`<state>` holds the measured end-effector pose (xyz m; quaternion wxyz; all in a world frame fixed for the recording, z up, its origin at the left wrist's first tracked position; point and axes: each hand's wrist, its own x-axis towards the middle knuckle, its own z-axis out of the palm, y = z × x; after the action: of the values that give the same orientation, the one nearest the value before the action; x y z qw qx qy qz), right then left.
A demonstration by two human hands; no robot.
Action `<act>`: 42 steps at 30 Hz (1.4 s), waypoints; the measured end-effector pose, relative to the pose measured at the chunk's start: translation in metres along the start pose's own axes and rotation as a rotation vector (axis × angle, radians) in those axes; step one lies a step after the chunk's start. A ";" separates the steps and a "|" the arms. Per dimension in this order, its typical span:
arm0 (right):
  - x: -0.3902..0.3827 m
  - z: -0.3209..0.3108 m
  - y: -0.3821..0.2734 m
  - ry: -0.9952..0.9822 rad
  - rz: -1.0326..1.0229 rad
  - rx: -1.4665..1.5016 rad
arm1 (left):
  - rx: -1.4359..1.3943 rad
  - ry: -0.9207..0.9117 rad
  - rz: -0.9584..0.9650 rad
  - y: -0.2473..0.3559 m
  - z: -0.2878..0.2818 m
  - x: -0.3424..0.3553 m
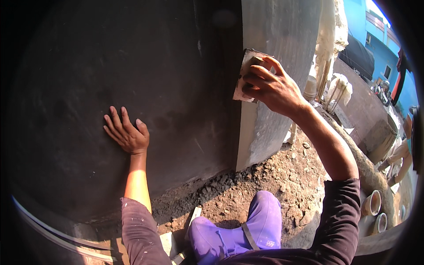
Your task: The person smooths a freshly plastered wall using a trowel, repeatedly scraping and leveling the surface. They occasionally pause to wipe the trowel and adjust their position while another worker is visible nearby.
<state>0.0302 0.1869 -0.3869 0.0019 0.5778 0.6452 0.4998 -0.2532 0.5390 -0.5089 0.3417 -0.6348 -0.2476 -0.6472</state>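
The left hand lies flat on a big dark wall, with the fingers spread wide and the palm pressed against the surface. It holds nothing. The wall is smooth and curved, and this part of it is in shadow.

The right hand is higher and more to the right. It grips a small flat trowel, pale and smeared with mortar, with the fingers closed over its back. The trowel is pressed against the corner of the wall, just where the dark side meets the lighter grey side that is lit by the sun. The lower edge of the trowel (a little worn, it seems) sticks out below the fingers.

Both sleeves are dark and pushed up, so the forearms are bare. Below, between the arms, there is a purple rubber boot, bent at the ankle, on brown ground with soil and small stones at the foot of the wall. A white piece of wood lies beside the boot.

At the right, well apart from the hands, two clay pots lie with their mouths toward the camera. Further back there is a blue building, and the arm of another person shows near the edge.
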 end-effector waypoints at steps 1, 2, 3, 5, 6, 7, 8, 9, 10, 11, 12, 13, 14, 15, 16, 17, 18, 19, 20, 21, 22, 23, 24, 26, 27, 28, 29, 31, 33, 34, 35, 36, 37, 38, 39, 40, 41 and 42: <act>-0.001 0.003 0.000 -0.002 0.002 0.008 | 0.001 0.001 0.002 0.000 0.000 0.000; -0.005 0.005 -0.001 -0.032 0.010 0.002 | 0.001 0.002 0.003 -0.001 0.001 0.000; -0.013 0.007 -0.002 -0.062 0.018 -0.005 | 0.000 0.004 0.005 -0.001 0.001 0.000; -0.023 0.008 -0.005 -0.096 0.041 -0.009 | -0.002 -0.001 0.001 0.000 0.001 0.000; -0.028 0.007 -0.006 -0.100 0.057 -0.005 | -0.003 -0.004 -0.001 0.001 0.001 -0.001; -0.027 0.003 -0.010 -0.101 0.071 0.002 | 0.001 -0.003 0.000 0.000 0.000 0.000; -0.023 0.000 -0.012 -0.076 0.096 -0.030 | 0.005 -0.002 0.002 -0.001 -0.001 0.001; -0.015 -0.002 -0.011 -0.036 0.110 -0.027 | 0.010 -0.002 0.005 -0.003 -0.002 0.002; -0.007 -0.004 -0.011 0.000 0.126 -0.020 | 0.015 -0.003 0.009 -0.004 -0.003 0.002; -0.003 -0.004 -0.010 0.028 0.145 -0.019 | 0.011 -0.005 0.012 -0.002 -0.002 0.001; -0.001 0.001 -0.007 0.017 0.156 -0.012 | 0.007 -0.007 0.014 0.000 -0.001 0.001; -0.006 0.007 -0.009 -0.004 0.161 0.008 | 0.007 -0.009 0.015 0.001 0.000 0.000; -0.012 0.014 -0.012 -0.025 0.166 0.028 | 0.007 -0.011 0.016 0.001 0.001 -0.001; -0.020 0.019 -0.014 -0.046 0.171 0.049 | 0.008 -0.013 0.017 0.002 0.002 -0.001; -0.029 0.024 -0.024 -0.126 0.179 0.091 | 0.022 -0.015 0.025 -0.004 0.000 -0.001; -0.048 0.031 -0.031 -0.186 0.178 0.092 | 0.019 -0.014 0.023 -0.002 0.001 -0.001; -0.067 0.038 -0.037 -0.222 0.173 0.102 | 0.016 -0.013 0.021 0.000 0.001 -0.001; -0.079 0.047 -0.048 -0.248 0.165 0.125 | 0.019 -0.004 0.026 -0.004 0.000 0.000; -0.084 0.049 -0.058 -0.262 0.185 0.150 | 0.017 0.006 0.023 -0.004 0.001 0.000; -0.086 0.052 -0.067 -0.244 0.190 0.176 | 0.015 0.017 0.021 -0.005 0.001 -0.001; -0.086 0.056 -0.075 -0.201 0.197 0.184 | 0.011 0.014 0.019 -0.004 0.002 -0.001; -0.086 0.061 -0.084 -0.158 0.204 0.192 | 0.009 0.011 0.017 -0.003 0.003 -0.001; -0.088 0.066 -0.093 -0.163 0.192 0.200 | 0.006 0.008 0.015 -0.003 0.003 -0.002; -0.106 0.087 -0.111 -0.193 0.236 0.198 | -0.009 0.011 0.014 0.000 0.005 -0.002; -0.119 0.095 -0.120 -0.221 0.255 0.209 | -0.015 0.014 0.013 -0.001 0.005 -0.001; -0.139 0.107 -0.128 -0.275 0.281 0.212 | -0.014 0.012 0.016 0.000 0.006 -0.001; -0.156 0.113 -0.134 -0.341 0.275 0.228 | -0.011 0.011 0.016 0.000 0.006 -0.002; -0.167 0.113 -0.144 -0.331 0.308 0.240 | -0.004 0.009 0.017 -0.001 0.006 -0.002; -0.158 0.113 -0.149 -0.184 0.341 0.243 | -0.001 0.004 0.020 0.000 0.004 -0.002; -0.139 0.107 -0.151 -0.124 0.354 0.267 | 0.008 -0.008 0.023 -0.004 0.000 -0.005; -0.124 0.105 -0.152 -0.057 0.371 0.279 | 0.012 -0.008 0.026 -0.007 0.000 -0.004; -0.117 0.110 -0.157 -0.015 0.392 0.291 | 0.018 -0.008 0.029 -0.010 -0.001 -0.004; -0.122 0.118 -0.161 -0.024 0.414 0.321 | 0.017 -0.017 0.027 -0.010 0.001 -0.002; -0.144 0.127 -0.164 -0.093 0.413 0.329 | 0.001 -0.013 0.021 -0.002 0.005 -0.003; -0.165 0.134 -0.171 -0.156 0.409 0.344 | -0.006 -0.008 0.017 0.001 0.007 -0.003; -0.180 0.134 -0.178 -0.223 0.480 0.419 | -0.002 -0.012 0.018 0.001 0.006 -0.003; -0.185 0.133 -0.189 -0.285 0.546 0.503 | 0.007 -0.014 0.025 -0.003 0.002 -0.003; -0.183 0.129 -0.199 -0.176 0.795 0.667 | 0.011 -0.013 0.027 -0.006 0.000 -0.003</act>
<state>0.0177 0.1663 -0.6857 -0.3178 0.7868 0.4979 0.1789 -0.2577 0.5428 -0.5117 0.3525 -0.6405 -0.2447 -0.6369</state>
